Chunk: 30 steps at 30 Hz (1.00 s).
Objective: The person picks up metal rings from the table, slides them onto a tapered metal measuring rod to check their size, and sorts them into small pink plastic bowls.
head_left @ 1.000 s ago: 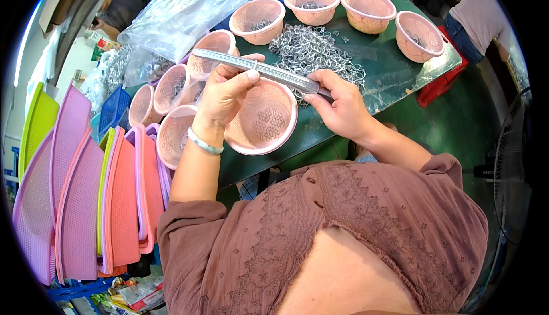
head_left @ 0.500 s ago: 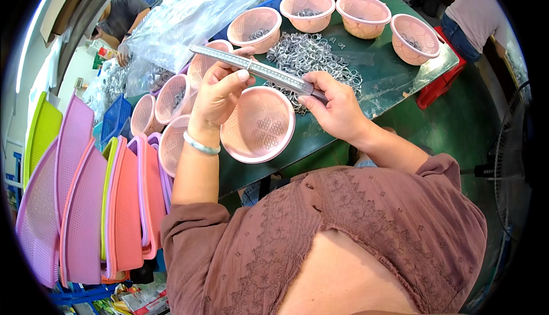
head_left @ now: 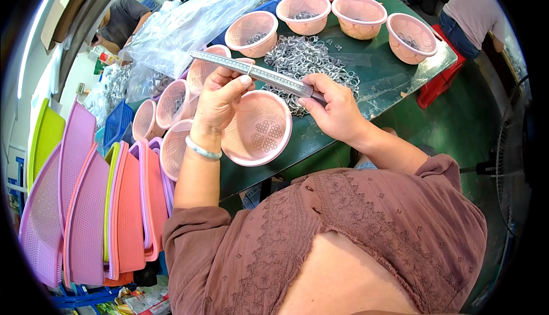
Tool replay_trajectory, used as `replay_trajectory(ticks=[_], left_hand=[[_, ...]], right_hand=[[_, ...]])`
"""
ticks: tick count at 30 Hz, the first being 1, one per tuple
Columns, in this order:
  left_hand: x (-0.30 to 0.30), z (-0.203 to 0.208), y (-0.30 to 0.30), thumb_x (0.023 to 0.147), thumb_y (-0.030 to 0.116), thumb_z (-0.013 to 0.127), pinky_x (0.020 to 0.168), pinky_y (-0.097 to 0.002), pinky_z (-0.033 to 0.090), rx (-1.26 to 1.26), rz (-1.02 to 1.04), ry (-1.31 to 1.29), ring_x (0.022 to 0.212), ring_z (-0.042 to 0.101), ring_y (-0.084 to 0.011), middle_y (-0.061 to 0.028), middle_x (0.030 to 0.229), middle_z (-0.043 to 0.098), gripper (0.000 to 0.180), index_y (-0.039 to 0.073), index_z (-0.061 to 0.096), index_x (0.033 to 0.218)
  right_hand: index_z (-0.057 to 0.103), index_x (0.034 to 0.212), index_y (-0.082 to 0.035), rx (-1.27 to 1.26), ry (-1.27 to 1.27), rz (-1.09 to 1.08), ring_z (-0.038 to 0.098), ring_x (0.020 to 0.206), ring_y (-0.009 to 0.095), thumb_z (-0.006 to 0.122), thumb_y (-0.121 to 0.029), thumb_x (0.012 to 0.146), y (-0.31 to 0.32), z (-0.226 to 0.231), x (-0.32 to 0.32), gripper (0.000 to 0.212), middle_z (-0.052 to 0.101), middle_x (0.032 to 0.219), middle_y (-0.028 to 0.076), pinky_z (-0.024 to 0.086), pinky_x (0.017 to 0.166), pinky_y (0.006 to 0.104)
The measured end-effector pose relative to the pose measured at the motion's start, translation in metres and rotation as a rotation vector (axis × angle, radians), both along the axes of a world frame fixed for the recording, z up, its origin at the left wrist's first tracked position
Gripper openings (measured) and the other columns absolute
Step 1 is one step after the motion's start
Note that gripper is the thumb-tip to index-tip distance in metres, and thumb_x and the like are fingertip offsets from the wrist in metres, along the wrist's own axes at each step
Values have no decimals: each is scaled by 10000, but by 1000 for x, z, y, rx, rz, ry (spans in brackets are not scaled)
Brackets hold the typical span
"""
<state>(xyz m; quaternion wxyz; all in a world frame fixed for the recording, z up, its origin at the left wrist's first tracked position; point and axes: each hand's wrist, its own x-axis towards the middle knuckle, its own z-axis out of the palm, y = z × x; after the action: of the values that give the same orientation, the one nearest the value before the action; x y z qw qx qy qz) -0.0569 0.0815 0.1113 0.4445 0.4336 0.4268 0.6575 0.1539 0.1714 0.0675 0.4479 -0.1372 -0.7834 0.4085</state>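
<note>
The metal stick (head_left: 280, 81) was straight, slim and silvery, with fine markings along its length and a dark handle (head_left: 318, 98) inside the right hand (head_left: 341, 111). It slanted above the tabletop (head_left: 377, 80), its bare end pointing left. A thin ring (head_left: 249, 70) encircled it at the left hand's (head_left: 220, 98) fingers.

Green floor (head_left: 452, 129), red stool (head_left: 439, 80), bright light strip (head_left: 32, 40) at left
</note>
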Motion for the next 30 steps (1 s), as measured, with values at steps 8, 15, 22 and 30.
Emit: replay_trajectory(ticks=[8,15,22,30], left_hand=[[0,3,0,773,17,641,772,-297,503,17,-9,34,831,600,-158,-76,949,619,314,3,572,1079],[6,6,-2,780,-9,618,777,-299,500,32,-33,50,869,602,-164,-90,987,618,325,-1,557,1099],[13,-1,-2,813,7,584,783,-295,475,105,3,-31,907,574,-158,-98,1030,603,323,-10,526,1131],[-9,-9,1,867,86,545,734,-284,457,166,139,-228,839,545,-146,-86,979,590,244,-16,540,1089]], right_hand=[[520,955,-8,16,15,-10,595,661,289,642,-14,721,1,-2,2,264,588,764,145,463,579,343],[522,958,-9,-30,32,48,601,646,233,640,-21,746,2,-3,4,243,588,745,129,464,584,305],[526,960,-4,-101,-26,114,593,632,187,630,-19,762,3,4,9,224,590,735,116,460,584,284],[530,953,-7,86,-155,-23,596,631,201,626,-33,763,1,15,22,214,599,740,133,457,580,291]])
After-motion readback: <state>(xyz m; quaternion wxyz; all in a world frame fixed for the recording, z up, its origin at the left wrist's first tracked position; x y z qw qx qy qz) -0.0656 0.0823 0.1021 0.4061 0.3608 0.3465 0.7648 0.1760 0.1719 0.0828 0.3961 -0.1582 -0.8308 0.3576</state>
